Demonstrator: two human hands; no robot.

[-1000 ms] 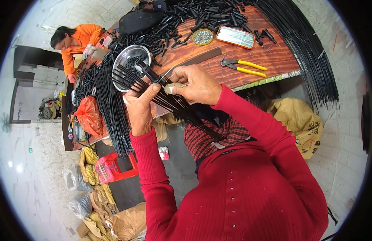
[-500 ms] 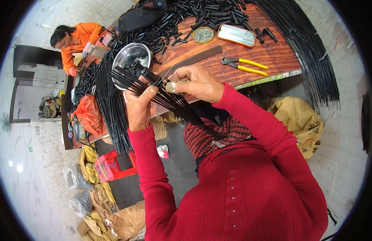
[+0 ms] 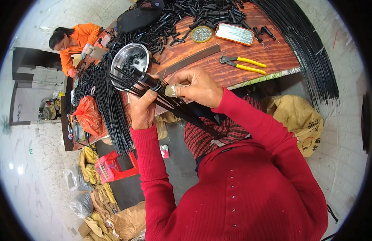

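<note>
The left forearm (image 3: 149, 160) stands nearly upright; the left hand (image 3: 141, 108) is curled in a grip, its thumb angled toward the right hand (image 3: 200, 86). The right forearm (image 3: 250, 114) slants inward, fingers bent and thumb drawn in, as in a pinch. Both hands are raised near the worktop's (image 3: 260, 52) near edge.

My black rods (image 3: 181, 110) look smooth, the tube (image 3: 142, 77) glossy plastic; my knit sleeves (image 3: 260, 120) are ribbed and matt, the basin (image 3: 144, 63) shiny metal, the tabletop (image 3: 276, 56) wood-grained.
</note>
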